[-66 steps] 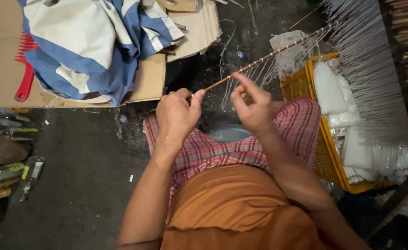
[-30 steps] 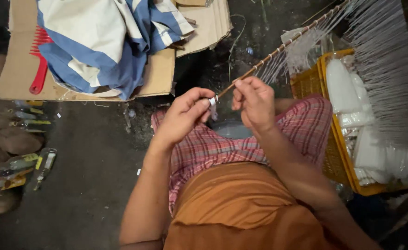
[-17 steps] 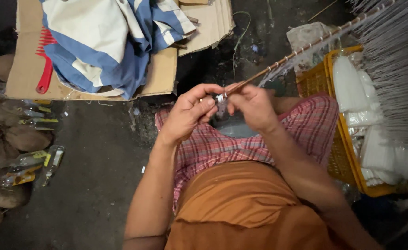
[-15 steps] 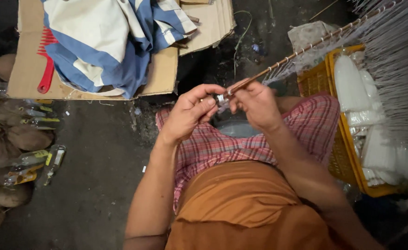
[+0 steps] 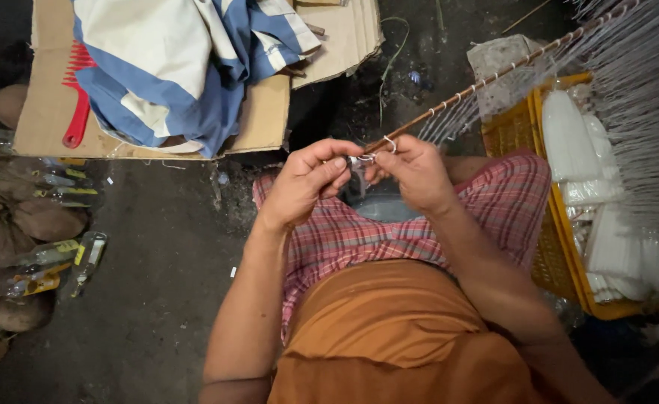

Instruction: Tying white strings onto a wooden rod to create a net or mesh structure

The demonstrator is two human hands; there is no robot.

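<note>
Between both hands — left hand (image 5: 304, 182), right hand (image 5: 413, 170) — a white thread (image 5: 368, 155) is pinched, its knot hidden.

There were two hands, the left hand (image 5: 304, 182) and the right hand (image 5: 413, 170), one thin wooden stick (image 5: 494, 75), one yellow plastic crate (image 5: 539, 224), one red comb (image 5: 77, 105), one blue-and-white striped cloth (image 5: 172, 67) and one flattened cardboard sheet (image 5: 45, 112).

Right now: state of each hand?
Left hand: closed, fingertips pinching white thread at the near end of the stick.
Right hand: closed, gripping the stick's near end, thread looped at its fingers.
</note>
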